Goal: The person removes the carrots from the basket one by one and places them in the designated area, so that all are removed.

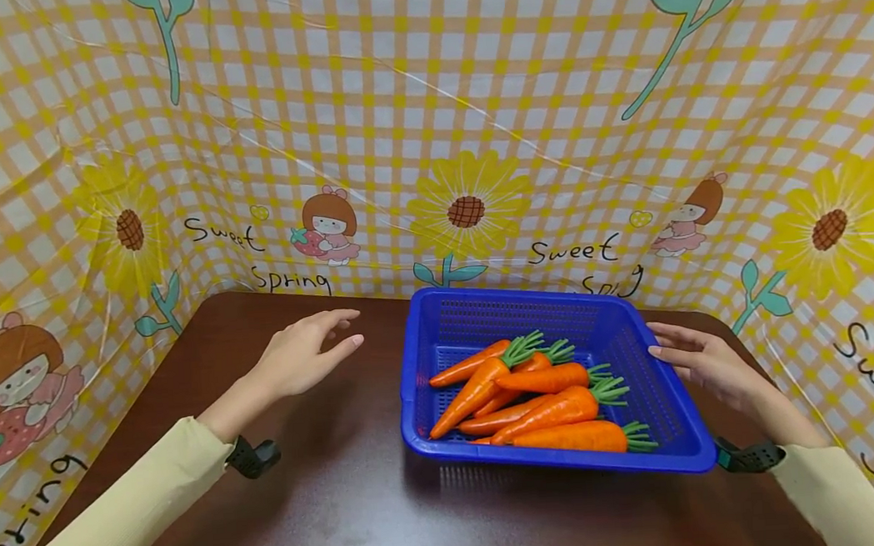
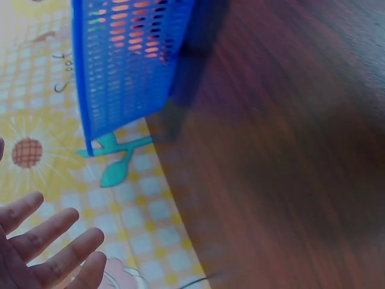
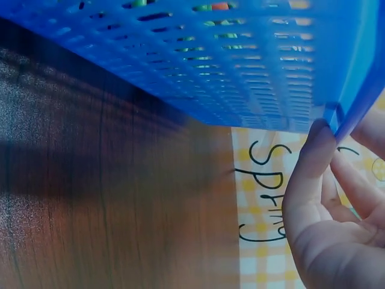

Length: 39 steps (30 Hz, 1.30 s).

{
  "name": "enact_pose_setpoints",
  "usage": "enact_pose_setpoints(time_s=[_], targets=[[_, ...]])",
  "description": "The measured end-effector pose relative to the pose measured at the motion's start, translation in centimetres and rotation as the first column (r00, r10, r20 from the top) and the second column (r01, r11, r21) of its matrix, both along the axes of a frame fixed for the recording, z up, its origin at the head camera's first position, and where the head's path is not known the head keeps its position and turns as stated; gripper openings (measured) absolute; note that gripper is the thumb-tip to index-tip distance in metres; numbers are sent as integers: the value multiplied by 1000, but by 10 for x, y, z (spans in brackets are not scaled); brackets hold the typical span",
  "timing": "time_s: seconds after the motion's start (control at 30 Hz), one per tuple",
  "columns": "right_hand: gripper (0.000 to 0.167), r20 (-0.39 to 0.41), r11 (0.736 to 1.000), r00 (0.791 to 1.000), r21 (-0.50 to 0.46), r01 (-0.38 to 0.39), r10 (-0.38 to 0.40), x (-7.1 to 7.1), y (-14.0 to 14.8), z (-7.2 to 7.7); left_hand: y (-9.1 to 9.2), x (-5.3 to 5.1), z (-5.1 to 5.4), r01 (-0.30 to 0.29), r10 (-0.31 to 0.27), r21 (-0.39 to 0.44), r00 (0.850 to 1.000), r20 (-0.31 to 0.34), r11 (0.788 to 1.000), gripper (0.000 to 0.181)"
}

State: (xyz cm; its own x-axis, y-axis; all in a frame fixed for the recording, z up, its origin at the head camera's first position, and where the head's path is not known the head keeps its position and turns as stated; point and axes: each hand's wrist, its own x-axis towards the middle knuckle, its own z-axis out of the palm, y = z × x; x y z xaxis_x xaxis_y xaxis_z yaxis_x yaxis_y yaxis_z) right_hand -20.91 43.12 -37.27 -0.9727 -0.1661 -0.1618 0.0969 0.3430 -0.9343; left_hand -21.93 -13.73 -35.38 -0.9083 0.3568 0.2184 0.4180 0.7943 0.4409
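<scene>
A blue plastic basket (image 1: 554,464) with perforated walls stands on the brown table, holding several orange carrots (image 1: 558,412) with green stems. At its right side my right hand (image 1: 713,362) pinches the rim between thumb and fingers. The right wrist view shows that hand (image 3: 337,223) close up against the rim, beside the basket's outer wall (image 3: 240,72). My left hand (image 1: 302,354) is held over the table, left of the basket and apart from it, with its fingers relaxed. Spread fingers (image 2: 63,259) appear in the left wrist view, with nothing in them.
The dark brown wooden table (image 1: 345,496) runs back to a yellow checked cloth (image 1: 369,143) that hangs behind it and on both sides. Black wrist mounts (image 1: 253,457) are strapped at both sleeves. The basket is near the table's back edge.
</scene>
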Motion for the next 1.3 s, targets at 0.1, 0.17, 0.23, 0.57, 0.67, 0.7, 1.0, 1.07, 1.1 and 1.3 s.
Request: enact_pose_setpoints(time_s=[0.1, 0.17, 0.23, 0.57, 0.67, 0.7, 1.0, 1.07, 1.1, 1.3], targets=[[47, 14, 995, 1000, -103, -17, 19, 0, 2, -1, 8, -1, 7, 12, -12, 1, 1000, -1, 1000, 50], [42, 17, 987, 999, -156, -27, 30, 0, 2, -2, 13, -2, 11, 27, -27, 2, 1000, -6, 1000, 50], [40, 15, 982, 999, -185, -36, 40, 0, 2, -2, 17, -3, 15, 42, -42, 5, 999, -10, 999, 50], [48, -11, 990, 1000, -143, -6, 4, -3, -2, -5, 42, -10, 37, 84, -82, 43, 996, -37, 996, 47], [44, -15, 986, 1000, -164, -13, 11, -4, 0, -7, 52, -12, 43, 107, -105, 44, 993, -44, 993, 47], [43, -19, 986, 1000, -168, -19, 17, -4, 1, -7, 55, -13, 44, 116, -114, 41, 993, -42, 992, 47], [40, -26, 984, 1000, -177, -12, 8, -1, 8, -12, 88, -14, 51, 188, -188, 8, 982, -29, 982, 47], [42, -18, 986, 1000, -168, -6, 3, 0, 8, -12, 94, -16, 53, 202, -202, 7, 979, -17, 979, 46], [43, -13, 986, 1000, -164, -4, 2, 0, 8, -12, 97, -16, 53, 210, -210, 7, 978, -11, 978, 47], [47, -4, 981, 1000, -194, -13, 13, -3, 5, -10, 111, -21, 58, 253, -254, 20, 967, 15, 967, 46]])
